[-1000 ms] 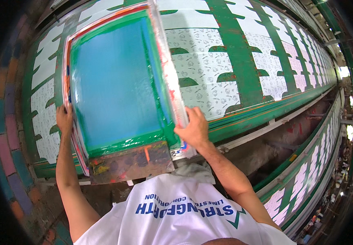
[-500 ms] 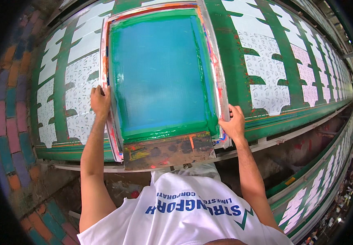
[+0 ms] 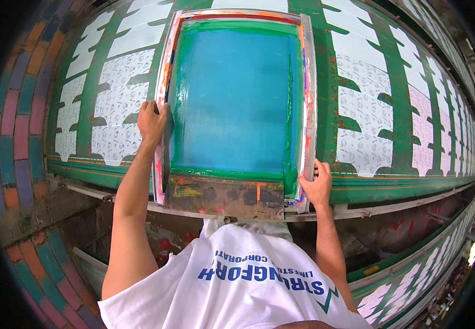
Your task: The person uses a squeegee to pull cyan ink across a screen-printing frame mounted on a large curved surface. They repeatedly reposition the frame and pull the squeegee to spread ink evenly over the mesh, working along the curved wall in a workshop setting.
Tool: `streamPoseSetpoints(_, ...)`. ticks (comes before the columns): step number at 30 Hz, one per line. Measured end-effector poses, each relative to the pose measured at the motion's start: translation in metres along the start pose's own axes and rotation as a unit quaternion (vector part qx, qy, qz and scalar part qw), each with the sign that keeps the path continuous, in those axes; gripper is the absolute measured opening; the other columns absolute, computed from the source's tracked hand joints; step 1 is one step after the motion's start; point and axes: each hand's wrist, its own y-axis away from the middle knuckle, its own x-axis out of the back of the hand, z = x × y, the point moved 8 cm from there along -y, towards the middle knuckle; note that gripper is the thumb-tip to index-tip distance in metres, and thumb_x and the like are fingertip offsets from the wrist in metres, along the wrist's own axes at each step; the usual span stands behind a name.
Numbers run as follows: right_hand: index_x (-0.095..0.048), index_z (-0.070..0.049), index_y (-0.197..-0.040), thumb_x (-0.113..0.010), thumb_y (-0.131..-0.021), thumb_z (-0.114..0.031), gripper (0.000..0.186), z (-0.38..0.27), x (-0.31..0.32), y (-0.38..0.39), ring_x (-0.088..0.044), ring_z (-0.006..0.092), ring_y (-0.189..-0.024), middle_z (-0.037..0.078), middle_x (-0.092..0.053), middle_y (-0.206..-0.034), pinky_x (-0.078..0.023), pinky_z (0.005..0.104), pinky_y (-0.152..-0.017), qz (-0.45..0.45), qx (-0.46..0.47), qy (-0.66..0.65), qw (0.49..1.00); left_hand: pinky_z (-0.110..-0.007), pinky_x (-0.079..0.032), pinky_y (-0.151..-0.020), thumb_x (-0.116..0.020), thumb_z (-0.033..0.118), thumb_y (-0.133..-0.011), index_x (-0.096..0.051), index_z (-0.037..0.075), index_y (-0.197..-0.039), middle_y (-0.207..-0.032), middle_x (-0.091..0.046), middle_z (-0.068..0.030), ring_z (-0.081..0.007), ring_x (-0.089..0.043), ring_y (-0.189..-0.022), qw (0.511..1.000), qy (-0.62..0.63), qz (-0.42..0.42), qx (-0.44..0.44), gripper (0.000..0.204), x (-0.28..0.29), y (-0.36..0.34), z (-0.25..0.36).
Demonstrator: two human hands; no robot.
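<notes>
A screen-printing frame lies on the long green table in front of me. Its blue mesh is bordered by wet-looking green ink. My left hand is closed round the frame's left rail, about midway along. My right hand grips the right rail near its close corner, thumb on top and fingers curled at the outer side. Across the near end of the frame sits a paint-stained board, jutting over the table edge. What lies under the screen is hidden.
White cut pieces with small printed figures lie in rows to the left and right; farther ones look plain. A metal rail runs along the table's near edge. Another table with pieces stands at lower right. Coloured brick paving is at left.
The view has turned, so the frame and table edge now look straighter, and the frame sits slightly farther right in the picture. Both hands keep their hold on the rails.
</notes>
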Motion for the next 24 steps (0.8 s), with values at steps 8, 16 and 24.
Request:
streamPoseSetpoints(8, -0.059, 0.005, -0.141, -0.087, -0.076, -0.014, 0.074, 0.013, -0.008, 0.007, -0.066, 0.0298, -0.101, 0.015, -0.060, -0.121, -0.057, 0.0396, -0.088, -0.008, -0.048, 0.003, 0.999, -0.052, -0.053, -0.076, -0.076, 0.039, -0.092, -0.066, 0.002, -0.093, -0.094, -0.062, -0.0159, -0.0388, -0.064, -0.087, 1.000, 0.002, -0.011, -0.001, 0.038, -0.010, 0.005, 0.003)
streamPoseSetpoints(16, -0.051, 0.002, -0.153, -0.087, -0.087, -0.021, 0.079, -0.038, 0.010, 0.022, -0.061, 0.0353, -0.125, 0.020, -0.057, -0.141, -0.053, 0.0427, -0.101, 0.057, -0.013, 0.099, 0.993, -0.052, -0.055, -0.078, -0.075, 0.042, -0.092, -0.068, 0.002, -0.096, -0.095, -0.063, -0.0174, -0.0398, -0.066, -0.092, 0.999, 0.027, 0.010, -0.018, 0.041, -0.012, 0.009, 0.000)
streamPoseSetpoints(24, -0.061, -0.006, -0.143, -0.091, -0.078, -0.024, 0.074, -0.186, -0.105, 0.099, -0.056, 0.0395, -0.133, 0.018, -0.054, -0.149, -0.051, 0.0458, -0.107, -0.350, 0.276, 0.099, 0.890, -0.053, -0.055, -0.086, -0.056, 0.026, -0.104, -0.069, 0.001, -0.098, -0.103, -0.065, -0.0198, -0.0400, -0.066, -0.102, 0.997, 0.079, 0.001, 0.016, 0.029, -0.020, 0.006, -0.010)
